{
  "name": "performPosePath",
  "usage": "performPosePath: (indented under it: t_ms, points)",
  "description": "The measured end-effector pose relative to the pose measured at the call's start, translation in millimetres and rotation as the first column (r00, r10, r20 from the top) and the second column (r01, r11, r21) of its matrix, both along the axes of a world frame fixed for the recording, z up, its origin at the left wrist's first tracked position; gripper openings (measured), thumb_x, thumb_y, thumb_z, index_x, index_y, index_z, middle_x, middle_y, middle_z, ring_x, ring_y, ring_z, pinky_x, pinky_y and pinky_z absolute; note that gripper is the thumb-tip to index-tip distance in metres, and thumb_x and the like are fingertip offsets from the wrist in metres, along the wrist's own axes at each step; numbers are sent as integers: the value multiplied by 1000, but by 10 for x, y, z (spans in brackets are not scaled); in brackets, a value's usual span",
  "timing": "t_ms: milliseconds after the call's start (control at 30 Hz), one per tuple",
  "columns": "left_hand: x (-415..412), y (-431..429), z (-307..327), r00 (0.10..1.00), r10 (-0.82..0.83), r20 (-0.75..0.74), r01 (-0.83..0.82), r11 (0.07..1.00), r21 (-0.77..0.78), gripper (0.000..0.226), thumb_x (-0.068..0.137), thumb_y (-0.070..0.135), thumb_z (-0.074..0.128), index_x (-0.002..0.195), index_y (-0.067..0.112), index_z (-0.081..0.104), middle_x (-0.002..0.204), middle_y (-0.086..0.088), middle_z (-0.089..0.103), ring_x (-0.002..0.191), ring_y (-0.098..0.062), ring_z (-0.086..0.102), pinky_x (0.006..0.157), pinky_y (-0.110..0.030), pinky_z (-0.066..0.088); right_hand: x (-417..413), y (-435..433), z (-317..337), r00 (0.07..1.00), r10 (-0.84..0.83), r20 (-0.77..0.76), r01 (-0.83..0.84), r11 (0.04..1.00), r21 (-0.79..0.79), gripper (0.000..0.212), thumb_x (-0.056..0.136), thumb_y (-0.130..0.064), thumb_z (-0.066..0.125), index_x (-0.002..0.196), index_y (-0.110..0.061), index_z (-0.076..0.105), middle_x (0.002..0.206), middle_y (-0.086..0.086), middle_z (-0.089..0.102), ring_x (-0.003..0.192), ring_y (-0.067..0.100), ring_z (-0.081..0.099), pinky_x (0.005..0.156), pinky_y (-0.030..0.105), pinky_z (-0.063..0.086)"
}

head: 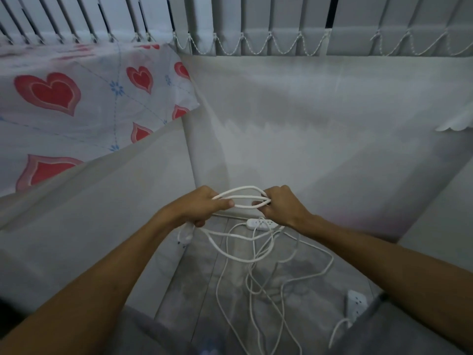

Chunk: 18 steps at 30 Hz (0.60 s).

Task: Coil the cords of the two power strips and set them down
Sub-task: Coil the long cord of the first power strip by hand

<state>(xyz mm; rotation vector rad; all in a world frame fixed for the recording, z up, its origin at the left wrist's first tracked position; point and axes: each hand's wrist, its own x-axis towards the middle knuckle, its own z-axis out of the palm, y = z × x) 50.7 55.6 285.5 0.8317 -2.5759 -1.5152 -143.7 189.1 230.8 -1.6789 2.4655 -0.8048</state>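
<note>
near strip: white power strip [355, 307] at lower right on the floor, partly cut off by grey fabric, its cord trailing left
loose cord: tangle of white cord [258, 275] sprawled over the grey mottled floor [302, 303] between the forearms
far strip: second white power strip [259, 223] lying flat on floor just under the right hand
left hand: left hand [202, 207] closed around one end of the cord loops, thumb pressed on top; more cord hangs from its underside
right hand: right hand [282, 204] closed, fingers pinching the other end of the loops
coil: several flat loops of cord [242, 198] stretched between both hands, held above the floor
left side: heart-print sheet [76, 98] on a raised surface
far: pale wall panel [320, 124], vertical blinds [256, 21] above
</note>
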Motion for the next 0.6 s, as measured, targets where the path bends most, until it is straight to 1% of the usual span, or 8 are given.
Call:
performPosePath:
  t_ms: [67, 133, 200, 267, 333, 467, 533, 600]
  points:
    - [24, 46, 101, 1000, -4, -11, 6, 983, 185, 50, 91, 49, 61, 58, 17, 42, 49, -2, 23, 40, -16, 21, 44, -24, 26, 3, -2, -35, 997, 2, -72, -3, 1000, -19, 36, 89, -35, 65, 59, -16, 58, 62, 12, 67, 59, 32, 61, 55, 35, 40]
    - [16, 115, 156, 999, -42, 20, 32, 938, 344, 54, 89, 61, 52, 66, 13, 49, 49, 0, 19, 37, -13, 18, 43, -23, 26, -3, 30, -58, 997, -18, -72, 17, 1000, -22, 38, 90, -33, 65, 59, -12, 57, 61, 12, 65, 59, 33, 60, 56, 35, 38]
    - [-5, 175, 155, 994, -105, 32, 84, 916, 392, 57, 90, 60, 50, 84, 5, 62, 49, 1, 19, 37, -12, 17, 44, -24, 28, 1, 76, -55, 998, -57, -40, 57, 998, -18, 39, 90, -29, 65, 57, -10, 56, 59, 11, 64, 57, 30, 59, 56, 31, 31]
    - [-39, 204, 138, 990, -142, 14, 122, 893, 433, 54, 96, 53, 46, 100, 3, 66, 49, 2, 20, 38, -10, 18, 45, -25, 29, 19, 123, -6, 994, -107, 27, 108, 993, -43, 41, 89, -27, 65, 52, -14, 53, 52, 7, 60, 51, 22, 55, 54, 28, 32]
    - [-81, 215, 135, 994, -113, -10, 103, 860, 499, 56, 98, 52, 41, 102, 2, 64, 48, 4, 23, 37, -9, 20, 46, -25, 29, 36, 147, 48, 983, -147, 106, 157, 984, -90, 46, 89, -29, 66, 48, -22, 48, 45, -3, 53, 46, 11, 51, 49, 24, 33]
    - [-165, 240, 115, 997, -73, 29, 40, 790, 612, 65, 97, 61, 34, 96, 3, 63, 51, 2, 37, 36, -10, 30, 47, -25, 33, 87, 156, 83, 974, -203, 99, 215, 968, -126, 47, 91, -36, 64, 49, -23, 47, 45, -7, 47, 45, 13, 47, 45, 19, 28]
    - [-174, 268, 134, 994, -102, 37, 54, 762, 646, 61, 100, 54, 34, 99, 1, 65, 59, -2, 50, 40, -12, 42, 48, -25, 37, 93, 147, 62, 970, -239, 49, 243, 962, -123, 47, 91, -33, 62, 49, -22, 44, 46, -6, 45, 43, 9, 42, 44, 20, 25]
    - [-191, 318, 172, 992, -123, 28, 70, 718, 693, 54, 102, 41, 33, 107, -2, 64, 71, -6, 61, 48, -16, 54, 47, -24, 42, 63, 128, 17, 965, -260, 26, 261, 957, -126, 44, 88, -28, 61, 49, -22, 41, 47, -4, 47, 44, 12, 44, 47, 25, 27]
